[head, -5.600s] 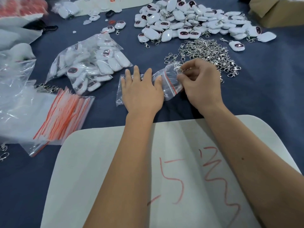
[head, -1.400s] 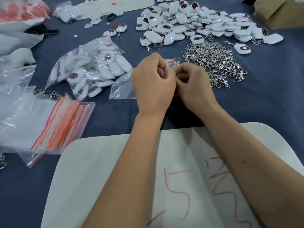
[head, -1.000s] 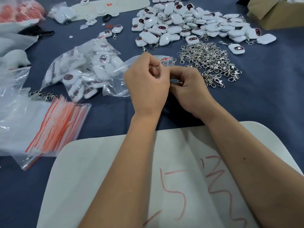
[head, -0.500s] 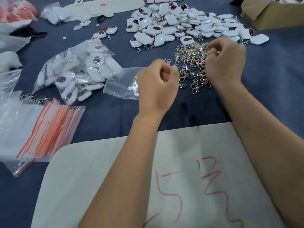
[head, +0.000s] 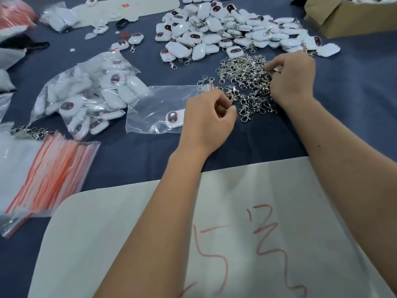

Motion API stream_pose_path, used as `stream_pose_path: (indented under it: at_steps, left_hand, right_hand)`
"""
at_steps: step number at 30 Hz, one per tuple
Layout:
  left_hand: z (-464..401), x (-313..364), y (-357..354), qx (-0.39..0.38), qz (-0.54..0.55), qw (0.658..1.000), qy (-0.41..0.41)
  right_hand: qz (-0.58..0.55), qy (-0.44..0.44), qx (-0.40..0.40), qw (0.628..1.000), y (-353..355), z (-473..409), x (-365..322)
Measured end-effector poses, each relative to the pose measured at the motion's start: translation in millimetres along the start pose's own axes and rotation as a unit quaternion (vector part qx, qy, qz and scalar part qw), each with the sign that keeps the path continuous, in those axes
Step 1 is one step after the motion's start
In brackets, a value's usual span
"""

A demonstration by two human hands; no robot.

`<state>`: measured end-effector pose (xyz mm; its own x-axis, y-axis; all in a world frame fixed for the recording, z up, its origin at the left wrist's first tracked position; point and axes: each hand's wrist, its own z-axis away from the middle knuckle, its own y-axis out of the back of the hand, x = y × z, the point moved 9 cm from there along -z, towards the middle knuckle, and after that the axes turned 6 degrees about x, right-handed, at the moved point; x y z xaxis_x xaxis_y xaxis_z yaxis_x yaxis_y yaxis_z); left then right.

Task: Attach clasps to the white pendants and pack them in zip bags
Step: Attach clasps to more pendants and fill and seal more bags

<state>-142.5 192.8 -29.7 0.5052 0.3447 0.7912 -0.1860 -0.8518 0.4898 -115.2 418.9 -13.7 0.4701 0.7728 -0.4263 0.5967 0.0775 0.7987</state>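
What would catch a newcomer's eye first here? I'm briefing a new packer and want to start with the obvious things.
Probably the heap of white pendants at the far middle of the blue table, with the shiny pile of clasps just in front of it. The right hand picks in that pile while the left hand is curled beside a zip bag holding one pendant. On the left lies a big bag of pendants.

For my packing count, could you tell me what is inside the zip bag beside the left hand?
One white pendant shows inside the zip bag; the left hand covers its right end.
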Motion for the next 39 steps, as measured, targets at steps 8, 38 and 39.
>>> stream_pose_path:
  at_steps: [8, 38, 39]
  left_hand:
    - [-2.9, -4.6, 7.2, 0.038, 0.042, 0.998, 0.024]
    - [-12.7, -26.1, 34.7, 0.068, 0.154, 0.982, 0.087]
    - [-12.7, -26.1, 35.2, 0.070, 0.154, 0.982, 0.087]
  right_hand:
    - [-0.118, 0.004, 0.076, 0.990, 25.5, 22.6, -33.6]
    - [-0.528, -0.034, -0.113, 0.841, -23.0, 85.7, -84.1]
    - [-0.528, -0.033, -0.112, 0.841, -22.4, 86.0, -84.7]
